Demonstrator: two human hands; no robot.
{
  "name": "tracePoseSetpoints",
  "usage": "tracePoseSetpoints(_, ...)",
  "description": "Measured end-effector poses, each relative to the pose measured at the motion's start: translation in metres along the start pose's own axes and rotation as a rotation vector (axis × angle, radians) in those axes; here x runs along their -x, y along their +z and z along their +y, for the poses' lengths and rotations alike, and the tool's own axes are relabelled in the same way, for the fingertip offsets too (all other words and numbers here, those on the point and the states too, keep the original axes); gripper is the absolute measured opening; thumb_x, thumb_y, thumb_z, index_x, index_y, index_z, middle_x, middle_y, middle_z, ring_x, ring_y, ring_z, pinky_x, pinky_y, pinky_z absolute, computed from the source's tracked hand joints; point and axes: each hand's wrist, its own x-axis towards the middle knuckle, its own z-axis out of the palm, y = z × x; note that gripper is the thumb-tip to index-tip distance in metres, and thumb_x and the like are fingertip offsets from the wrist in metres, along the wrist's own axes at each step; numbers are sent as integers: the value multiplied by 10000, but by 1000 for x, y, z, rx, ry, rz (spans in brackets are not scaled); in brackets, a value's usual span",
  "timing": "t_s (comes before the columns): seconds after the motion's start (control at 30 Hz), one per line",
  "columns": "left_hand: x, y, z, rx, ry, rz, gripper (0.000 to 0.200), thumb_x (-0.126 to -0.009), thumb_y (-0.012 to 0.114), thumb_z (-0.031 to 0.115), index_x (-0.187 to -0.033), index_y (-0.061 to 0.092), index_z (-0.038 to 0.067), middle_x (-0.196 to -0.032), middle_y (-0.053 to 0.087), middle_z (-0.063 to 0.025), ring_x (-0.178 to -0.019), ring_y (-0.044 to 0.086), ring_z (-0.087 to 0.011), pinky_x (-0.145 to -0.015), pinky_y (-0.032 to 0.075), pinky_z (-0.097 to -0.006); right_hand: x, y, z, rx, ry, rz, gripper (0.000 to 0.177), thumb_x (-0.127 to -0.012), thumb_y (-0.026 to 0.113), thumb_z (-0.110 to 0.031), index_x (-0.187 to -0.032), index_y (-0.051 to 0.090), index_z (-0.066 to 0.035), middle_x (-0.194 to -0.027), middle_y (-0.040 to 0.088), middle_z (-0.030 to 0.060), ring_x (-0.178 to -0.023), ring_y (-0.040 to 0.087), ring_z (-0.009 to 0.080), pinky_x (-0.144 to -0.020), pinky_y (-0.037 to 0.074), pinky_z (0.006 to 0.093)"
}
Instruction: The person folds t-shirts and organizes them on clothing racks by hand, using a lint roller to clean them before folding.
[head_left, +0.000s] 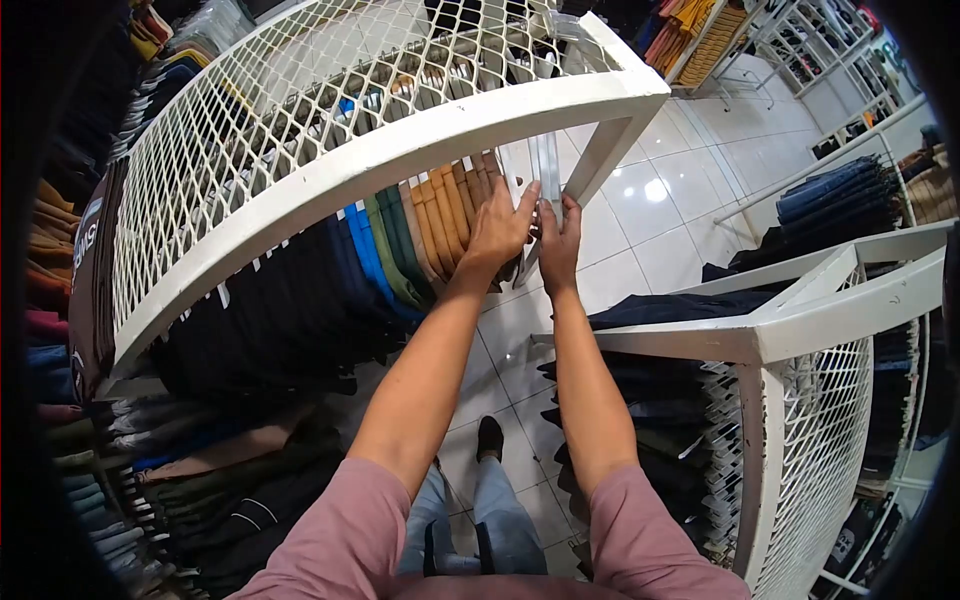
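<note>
My left hand (503, 222) reaches to the right end of a row of hanging trousers, beside the brown trousers (478, 185). Its fingers curl in toward the hangers, and what lies in them is hidden. Close to it, my right hand (559, 240) is closed on the lower end of a pale, see-through hanger (545, 165), thumb toward the left hand. Tan trousers (437, 212), green trousers (385, 240) and blue trousers (366, 255) hang to the left, followed by many black ones (270, 310).
A white rack with a mesh top (250, 150) arches over the row, its leg (603, 155) just right of my hands. Another white rack (765, 345) stands close on the right. Folded jeans (835, 190) hang farther right. White floor tiles (660, 200) lie between the racks.
</note>
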Motion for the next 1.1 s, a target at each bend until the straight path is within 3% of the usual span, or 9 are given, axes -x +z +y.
tracePoseSetpoints(0.1, 7, 6, 2, -47, 107, 140, 572, -1028, 488, 488, -1215, 511, -53, -1035, 658, -376, -1028, 606, -565, -932, 462, -580, 7, 1, -17, 384, -170, 82, 454, -1000, 634, -335, -1250, 611, 43, -1100, 724, 240, -1042, 708, 317, -907, 530, 381)
tracePoseSetpoints(0.27, 7, 13, -4, 38, 131, 169, 554, -1050, 439, 473, -1175, 539, -58, -1034, 672, -331, -974, 607, -568, -884, 460, -590, 10, 1, -34, 564, -121, 109, 550, -1014, 591, -353, -1416, 549, 20, -1220, 692, 265, -1160, 670, 377, -986, 503, 398)
tracePoseSetpoints(0.43, 0, 14, -4, 575, 61, 47, 410, -993, 641, 304, -1183, 626, -59, -900, 708, -112, -761, 620, -153, -676, 489, -291, 10, 2, -48, 541, -311, 92, 543, -1053, 563, -317, -1473, 500, 21, -1260, 686, 195, -1033, 689, 218, -929, 523, 316)
tracePoseSetpoints(0.47, 2, 12, -1, 577, 65, 47, 410, -993, 641, 304, -1183, 626, -59, -900, 708, -112, -761, 620, -153, -676, 489, -291, 14, 2, -56, 541, -316, 92, 543, -1053, 563, -317, -1473, 500, 21, -1260, 686, 195, -1033, 689, 218, -929, 523, 316)
tracePoseSetpoints(0.53, 13, 3, 20, 695, -8, 28, 495, -938, 733, 208, -1334, 591, -54, -823, 662, -15, -701, 528, -47, -589, 428, -222, 34, 15, -102, 307, 139, 49, 510, -1036, 569, -316, -1424, 555, 15, -1252, 686, 259, -1186, 666, 311, -1001, 494, 374)
tracePoseSetpoints(0.57, 18, 3, 31, 656, -96, 77, 516, -916, 777, 212, -1346, 606, -16, -817, 651, 41, -629, 472, -24, -540, 371, -201, 33, 12, -99, 306, 131, 48, 510, -1036, 569, -316, -1424, 555, 15, -1252, 686, 259, -1186, 666, 311, -1001, 494, 374)
tracePoseSetpoints(0.8, 25, 21, 52, 564, -244, 298, 644, -866, 817, 202, -1398, 553, -46, -827, 666, 17, -663, 541, -53, -591, 444, -220, 12, -13, -68, 248, -95, -18, 465, -1061, 560, -291, -1385, 590, 41, -1225, 706, 204, -1113, 647, 204, -958, 498, 313)
tracePoseSetpoints(0.9, 23, 26, 48, 452, -223, 311, 720, -856, 823, 192, -1460, 502, -32, -815, 674, 10, -699, 568, -58, -624, 467, -215, 3, -26, -63, 2, 169, -128, 504, -1083, 530, -311, -1436, 537, 49, -1348, 636, 136, -1177, 599, 172, -1013, 453, 280)
tracePoseSetpoints(1.1, 25, 39, 48, 217, -106, 382, 723, -912, 747, 318, -1507, 469, 14, -928, 751, -118, -771, 692, -146, -718, 532, -288, -15, -29, -52, 162, 62, -135, 489, -1085, 523, -304, -1438, 543, 34, -1338, 635, 114, -1151, 606, 143, -971, 486, 274)
